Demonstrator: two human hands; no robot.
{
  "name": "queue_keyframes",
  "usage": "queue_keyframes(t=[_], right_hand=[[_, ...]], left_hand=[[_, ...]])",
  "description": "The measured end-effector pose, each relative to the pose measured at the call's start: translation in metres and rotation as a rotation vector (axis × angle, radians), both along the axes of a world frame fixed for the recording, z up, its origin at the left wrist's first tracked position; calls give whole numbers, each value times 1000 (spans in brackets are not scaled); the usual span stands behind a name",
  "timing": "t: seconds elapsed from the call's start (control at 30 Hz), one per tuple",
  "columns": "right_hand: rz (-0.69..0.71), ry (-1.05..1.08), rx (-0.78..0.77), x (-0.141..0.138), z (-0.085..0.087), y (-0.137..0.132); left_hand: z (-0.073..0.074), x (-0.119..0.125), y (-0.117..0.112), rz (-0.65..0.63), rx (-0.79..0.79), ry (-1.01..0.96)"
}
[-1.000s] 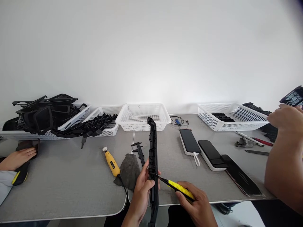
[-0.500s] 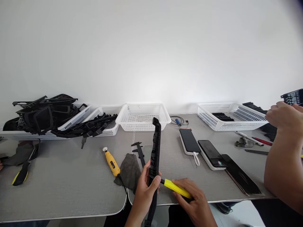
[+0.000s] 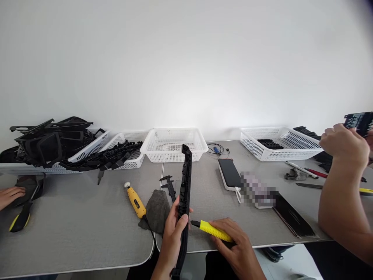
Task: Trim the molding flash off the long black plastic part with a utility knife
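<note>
My left hand [image 3: 174,230] is wrapped round a long black plastic part [image 3: 184,186], held nearly upright over the table's front edge. Its upper end is hooked, and the lower end runs down past my wrist. In my right hand [image 3: 235,243] is a yellow utility knife [image 3: 215,231], its dark tip pointing left, close to the part beside my left thumb. Whether the blade touches the part I cannot tell. Left of my hands lie a grey cloth [image 3: 157,212], a yellow rotary tool [image 3: 136,202] and a black caliper [image 3: 168,187].
White baskets [image 3: 175,156] line the wall, the left ones heaped with black parts [image 3: 55,142]. Phones and power banks [image 3: 229,173] lie to the right. A co-worker's arm [image 3: 342,186] rises at the right; another person's hand [image 3: 11,196] rests on a cloth at the left.
The knife tip has come slightly away from the part, which sits a little further left in view. At the far left, a co-worker's hand has come further into view.
</note>
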State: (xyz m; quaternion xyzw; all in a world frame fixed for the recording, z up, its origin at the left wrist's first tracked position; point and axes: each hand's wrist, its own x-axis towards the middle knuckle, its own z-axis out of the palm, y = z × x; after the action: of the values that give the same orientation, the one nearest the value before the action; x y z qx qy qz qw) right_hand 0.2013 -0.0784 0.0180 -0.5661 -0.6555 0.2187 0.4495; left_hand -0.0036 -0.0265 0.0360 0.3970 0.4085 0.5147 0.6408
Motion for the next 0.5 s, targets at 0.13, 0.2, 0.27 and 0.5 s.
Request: queue_keyframes(t=[0.13, 0.2, 0.27, 0.5], right_hand=[[-21, -9, -7, -2, -3, 0], [-38, -25, 0, -4, -5, 0], [-33, -48, 8, -3, -6, 0], [-338, -148, 98, 36, -3, 9]], left_hand=[[-4, 0, 0, -42, 17, 11], [-6, 0, 1, -77, 17, 22], [-7, 2, 1, -89, 21, 42], [-4, 4, 2, -65, 23, 98]])
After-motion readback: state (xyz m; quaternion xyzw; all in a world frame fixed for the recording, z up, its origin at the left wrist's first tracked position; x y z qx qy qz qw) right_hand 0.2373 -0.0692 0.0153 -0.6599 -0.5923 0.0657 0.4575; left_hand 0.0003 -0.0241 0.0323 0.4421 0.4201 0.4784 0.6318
